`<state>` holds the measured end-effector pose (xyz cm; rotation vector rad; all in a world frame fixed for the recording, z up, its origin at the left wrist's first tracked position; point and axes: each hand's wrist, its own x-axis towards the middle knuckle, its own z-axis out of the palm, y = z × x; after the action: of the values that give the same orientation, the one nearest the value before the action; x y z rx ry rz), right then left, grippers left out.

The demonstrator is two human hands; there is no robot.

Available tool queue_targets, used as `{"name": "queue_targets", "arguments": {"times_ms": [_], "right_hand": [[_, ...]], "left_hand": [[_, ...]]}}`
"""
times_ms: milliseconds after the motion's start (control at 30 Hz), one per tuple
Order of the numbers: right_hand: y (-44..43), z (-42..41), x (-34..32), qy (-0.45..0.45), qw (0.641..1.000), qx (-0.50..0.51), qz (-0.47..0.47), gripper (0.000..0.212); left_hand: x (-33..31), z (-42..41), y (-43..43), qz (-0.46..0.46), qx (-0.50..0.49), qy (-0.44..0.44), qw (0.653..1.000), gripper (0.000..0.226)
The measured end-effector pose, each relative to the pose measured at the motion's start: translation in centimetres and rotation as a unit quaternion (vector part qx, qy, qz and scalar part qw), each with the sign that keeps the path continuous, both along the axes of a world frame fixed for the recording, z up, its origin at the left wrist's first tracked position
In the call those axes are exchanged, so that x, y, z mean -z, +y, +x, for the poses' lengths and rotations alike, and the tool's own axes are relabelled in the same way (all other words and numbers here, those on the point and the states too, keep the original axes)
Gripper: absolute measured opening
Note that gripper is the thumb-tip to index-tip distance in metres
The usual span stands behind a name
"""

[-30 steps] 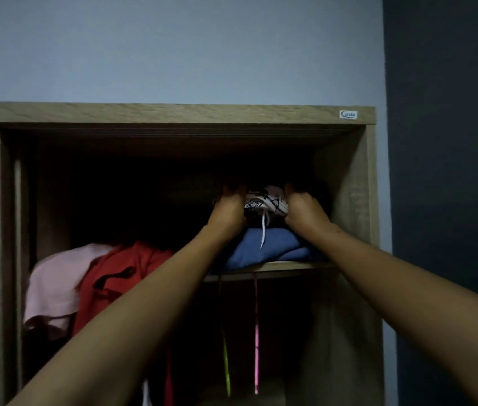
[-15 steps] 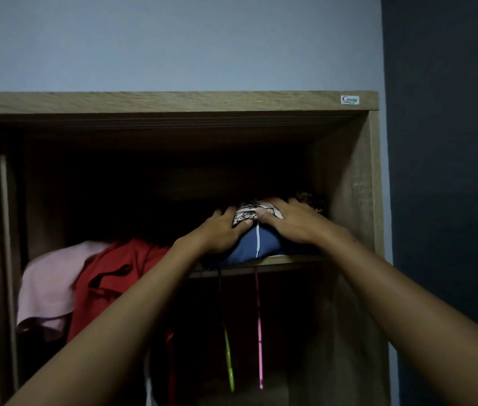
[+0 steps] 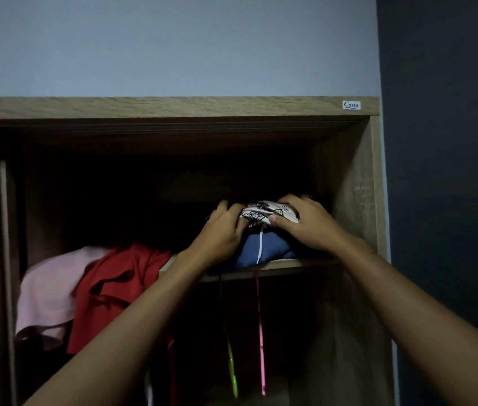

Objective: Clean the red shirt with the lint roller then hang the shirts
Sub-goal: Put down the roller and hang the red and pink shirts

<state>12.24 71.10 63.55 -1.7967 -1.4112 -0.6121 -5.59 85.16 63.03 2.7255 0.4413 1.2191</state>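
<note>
Looks near done, cleaning unverifiable: red shirt (image 3: 114, 288) hangs beside pink shirt (image 3: 50, 288) in the wardrobe (image 3: 349, 186), while left hand (image 3: 220, 230) and right hand (image 3: 305, 224) both grip a patterned cloth (image 3: 264, 210) on the shelf (image 3: 299, 263) pile.

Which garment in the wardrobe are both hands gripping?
The white patterned cloth atop the folded blue garment: left hand and right hand grip it. The red shirt and pink garment sit untouched to the left.
</note>
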Motion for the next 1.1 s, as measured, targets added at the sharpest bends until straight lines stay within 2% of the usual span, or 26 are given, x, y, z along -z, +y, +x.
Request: {"name": "queue_targets", "arguments": {"times_ms": [67,133,233,367,467,567,633,700,800,867,967,1033,1100], "right_hand": [[-0.6,-0.1,-0.5,-0.010,0.999,0.000,0.043,0.041],[-0.9,0.0,-0.6,-0.013,0.999,0.000,0.045,0.040],[-0.5,0.5,0.6,-0.029,0.999,0.027,-0.018,0.050],[-0.4,0.9,2.4,-0.025,0.996,0.051,-0.069,0.068],[-1.0,-0.3,2.1,-0.023,0.997,0.061,-0.041,0.069],[-1.4,-2.8,2.0,-0.036,0.997,0.055,0.047,0.073],[-1.5,-4.7,2.4,-0.038,0.994,0.031,0.101,0.067],[-1.5,-6.5,2.7,-0.059,0.987,-0.016,0.149,0.052],[-0.9,-9.2,3.1,-0.067,0.978,-0.082,0.178,0.027],[-0.1,-10.9,3.2,-0.075,0.977,-0.103,0.171,0.017],[1.7,-12.9,3.3,-0.075,0.979,-0.127,0.139,0.010],[3.0,-13.9,3.4,-0.065,0.982,-0.144,0.106,0.006],[4.0,-14.9,3.4,-0.046,0.982,-0.161,0.083,0.006]], "left_hand": [[-0.2,-0.3,-0.7,0.017,0.017,-0.028,0.999,0.032],[0.1,-0.6,-1.6,0.048,0.004,-0.039,0.998,0.035],[1.6,-0.6,-1.8,0.113,-0.073,0.002,0.991,0.043],[3.0,-0.3,-1.4,0.104,-0.089,0.038,0.990,0.051],[2.2,-1.1,-1.4,0.086,-0.061,0.039,0.994,0.055],[1.6,-3.0,-1.4,0.081,-0.084,0.047,0.992,0.057],[1.6,-4.8,-1.1,0.096,-0.157,0.040,0.982,0.057],[1.8,-7.1,-0.1,0.090,-0.251,0.039,0.963,0.059],[1.6,-10.8,2.3,0.028,-0.365,0.052,0.929,0.067],[1.2,-13.0,4.1,-0.022,-0.420,0.069,0.905,0.078],[1.1,-14.7,6.0,-0.095,-0.427,0.107,0.893,0.086],[1.4,-14.4,6.5,-0.113,-0.388,0.099,0.909,0.070],[1.7,-13.7,6.1,-0.086,-0.358,0.074,0.927,0.048]]}}
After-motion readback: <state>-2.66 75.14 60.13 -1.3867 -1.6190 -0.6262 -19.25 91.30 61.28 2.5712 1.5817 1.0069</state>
